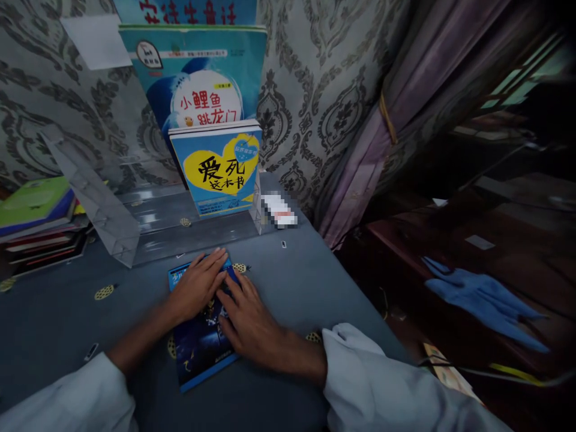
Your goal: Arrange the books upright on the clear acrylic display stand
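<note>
A dark blue book (202,348) with a lighter blue border lies flat on the table (288,288). Across its upper part rests my left hand (198,285), palm down with fingers stretched out. My right hand (249,315) lies over the book's right side, fingers extended and slightly apart, its fingertips close to the left hand. Both hands cover much of the cover. Beyond them stands a clear acrylic book rack (166,237); a blue and yellow book (216,174) leans upright at its right end, in front of a taller teal book (202,66).
A stack of books (40,222) lies at the left. A small blurred-out white item (279,210) sits right of the rack. Patterned wall covering (310,90) rises behind, with a tied purple curtain (364,144). Past the table's right edge, a blue cloth (481,300) lies on a dark surface.
</note>
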Demonstrator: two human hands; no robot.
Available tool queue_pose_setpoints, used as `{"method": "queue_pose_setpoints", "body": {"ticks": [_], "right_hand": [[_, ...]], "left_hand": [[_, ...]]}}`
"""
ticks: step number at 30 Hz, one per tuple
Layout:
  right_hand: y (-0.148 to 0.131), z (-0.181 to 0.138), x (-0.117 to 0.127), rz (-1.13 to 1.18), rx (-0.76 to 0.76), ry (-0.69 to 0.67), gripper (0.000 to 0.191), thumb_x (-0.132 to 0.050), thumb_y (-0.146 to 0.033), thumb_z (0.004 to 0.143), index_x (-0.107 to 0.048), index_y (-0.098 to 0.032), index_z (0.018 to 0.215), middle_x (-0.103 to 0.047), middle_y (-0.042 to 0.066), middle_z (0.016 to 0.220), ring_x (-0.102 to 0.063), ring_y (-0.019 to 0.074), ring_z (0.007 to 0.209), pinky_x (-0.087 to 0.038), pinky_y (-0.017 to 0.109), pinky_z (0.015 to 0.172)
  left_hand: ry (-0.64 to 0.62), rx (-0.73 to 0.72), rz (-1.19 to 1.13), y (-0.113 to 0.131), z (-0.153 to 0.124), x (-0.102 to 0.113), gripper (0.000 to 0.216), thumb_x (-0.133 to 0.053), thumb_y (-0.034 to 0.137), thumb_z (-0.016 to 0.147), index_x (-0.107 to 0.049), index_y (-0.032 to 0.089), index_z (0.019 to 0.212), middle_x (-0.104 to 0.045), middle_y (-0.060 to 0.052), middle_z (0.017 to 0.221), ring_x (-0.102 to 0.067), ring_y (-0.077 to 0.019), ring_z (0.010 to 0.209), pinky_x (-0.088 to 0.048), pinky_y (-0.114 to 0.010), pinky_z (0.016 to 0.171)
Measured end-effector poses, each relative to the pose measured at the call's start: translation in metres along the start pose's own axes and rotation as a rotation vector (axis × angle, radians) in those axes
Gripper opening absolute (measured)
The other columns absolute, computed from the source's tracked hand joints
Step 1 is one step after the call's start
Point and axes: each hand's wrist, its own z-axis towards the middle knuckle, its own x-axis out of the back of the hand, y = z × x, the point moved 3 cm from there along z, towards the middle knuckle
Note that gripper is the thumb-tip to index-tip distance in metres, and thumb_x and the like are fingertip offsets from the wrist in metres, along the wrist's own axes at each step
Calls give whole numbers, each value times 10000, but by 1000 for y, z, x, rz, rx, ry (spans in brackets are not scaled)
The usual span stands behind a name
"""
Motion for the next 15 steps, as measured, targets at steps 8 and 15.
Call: {"method": "queue_pose_setpoints", "body": {"ticks": [8, 15], "right_hand": [[2, -2, 3, -32, -6, -57, 550, -535, -246, 981, -452, -64, 1494, -335, 241, 1625, -185, 381, 1557, -254, 614, 1241], [4, -4, 9, -45, -28, -99, 592, -537, -275, 996, -402, -68, 1533, -296, 235, 1647, -165, 370, 1565, -255, 600, 1242]], "left_hand": [[22, 24, 47, -10, -20, 0, 506, -410, 386, 1021, -492, 239, 1499, -451, -74, 1589, -376, -235, 1500, -197, -493, 1263], [260, 167, 44, -40, -62, -10, 550, -434, 497, 989, -535, 230, 1459, -415, -97, 1614, -326, -305, 1521, -206, -552, 1253]]}}
